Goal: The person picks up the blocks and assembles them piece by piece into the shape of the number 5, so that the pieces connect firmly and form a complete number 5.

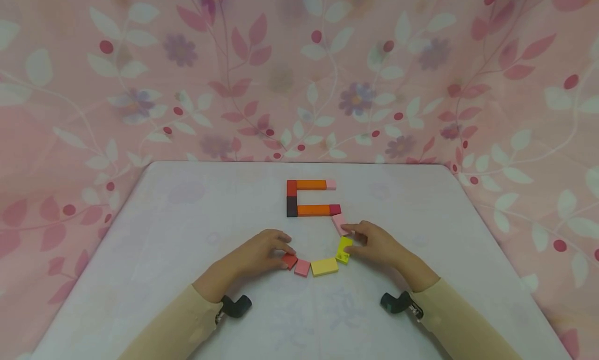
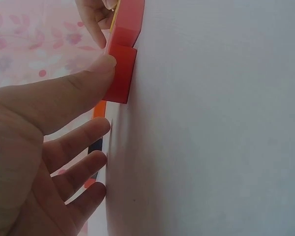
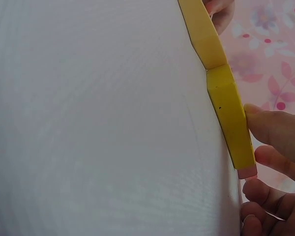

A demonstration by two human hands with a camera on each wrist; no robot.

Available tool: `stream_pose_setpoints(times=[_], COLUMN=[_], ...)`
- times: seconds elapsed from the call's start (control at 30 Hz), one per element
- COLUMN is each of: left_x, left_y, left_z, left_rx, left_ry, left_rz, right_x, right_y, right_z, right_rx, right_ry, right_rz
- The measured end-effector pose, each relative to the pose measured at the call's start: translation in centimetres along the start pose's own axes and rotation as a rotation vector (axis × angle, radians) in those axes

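Note:
My left hand (image 1: 264, 251) pinches a red block (image 1: 290, 260) between thumb and index finger, at the left end of a curved row. In the left wrist view its thumb lies on the red block's face (image 2: 122, 73), with three other fingers spread apart. Beside that block sit a pink block (image 1: 302, 268) and a longer pale yellow block (image 1: 325, 267). My right hand (image 1: 379, 243) touches the side of a bright yellow block (image 1: 344, 244) with its thumb. Its extended index finger reaches the light pink block (image 1: 339, 223) above. Both blocks lie on the table.
Farther back, an orange bar (image 1: 311, 184) and a second orange bar (image 1: 313, 210) run right from a red block (image 1: 291, 188) and a dark block (image 1: 291, 206). Small light pink (image 1: 331, 184) and crimson (image 1: 335, 209) blocks cap them. A floral curtain (image 1: 299, 89) hangs behind the white table (image 1: 210, 193).

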State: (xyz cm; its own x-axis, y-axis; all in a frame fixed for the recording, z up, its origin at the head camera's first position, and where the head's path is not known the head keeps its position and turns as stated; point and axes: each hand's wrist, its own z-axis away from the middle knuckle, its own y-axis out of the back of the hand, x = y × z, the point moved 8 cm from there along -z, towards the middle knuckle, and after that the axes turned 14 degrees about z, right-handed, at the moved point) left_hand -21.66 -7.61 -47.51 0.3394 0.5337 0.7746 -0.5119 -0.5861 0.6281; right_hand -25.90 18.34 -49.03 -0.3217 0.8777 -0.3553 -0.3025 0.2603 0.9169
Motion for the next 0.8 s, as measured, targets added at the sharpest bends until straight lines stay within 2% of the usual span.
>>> stream_pose_setpoints(times=[0.43,0.63,0.8], left_x=[0.2,-0.4,-1.6], left_y=[0.4,1.3,2.4], left_z=[0.2,0.9,1.7], left_rx=[0.011,0.043,0.104], left_ry=[-0.027,0.025,0.069], left_rz=[-0.022,-0.035,-0.053], right_x=[0.1,0.1,0.2], right_y=[0.1,0.3,0.6], right_z=[0.3,0.6,0.8], right_rx=[0.005,0.026,0.034], right_ry=[-0.016,0.008,0.015], right_rz=[-0.011,-0.016,-0.009])
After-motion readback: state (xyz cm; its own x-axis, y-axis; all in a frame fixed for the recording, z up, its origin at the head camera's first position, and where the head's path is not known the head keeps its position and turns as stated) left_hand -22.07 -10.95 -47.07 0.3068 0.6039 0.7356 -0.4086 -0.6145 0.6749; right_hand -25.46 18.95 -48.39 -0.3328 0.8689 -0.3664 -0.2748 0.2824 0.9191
